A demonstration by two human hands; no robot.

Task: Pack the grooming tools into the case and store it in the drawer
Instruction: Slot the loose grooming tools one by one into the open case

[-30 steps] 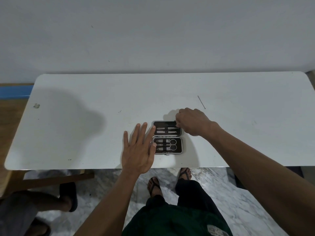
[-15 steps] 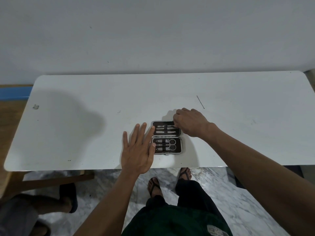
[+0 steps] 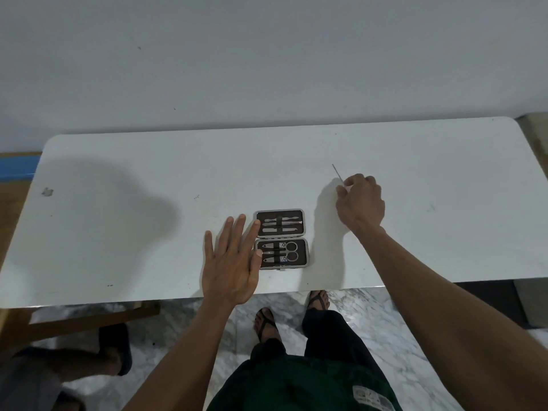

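While we look down from above, the scene reads so:
Counter: white counter (image 3: 118,232) fills the middle of the frame, a pale wall behind it.
Case: the grooming case (image 3: 281,238) lies open flat near the counter's lower edge, centre frame, both dark halves up; we see slim metal tools strapped in the upper half, scissors and clippers in the lower.
Left hand: our left hand (image 3: 229,264) lies flat, fingers spread wide, holding nothing; its index finger and thumb touch the case's left edge.
Right hand: our right hand (image 3: 360,201) is right of centre, well apart from the case, fingers curled, pinching the lower end of a thin metal pick (image 3: 337,172).
Pick: it slants toward the upper left; whether it touches the counter we cannot tell.
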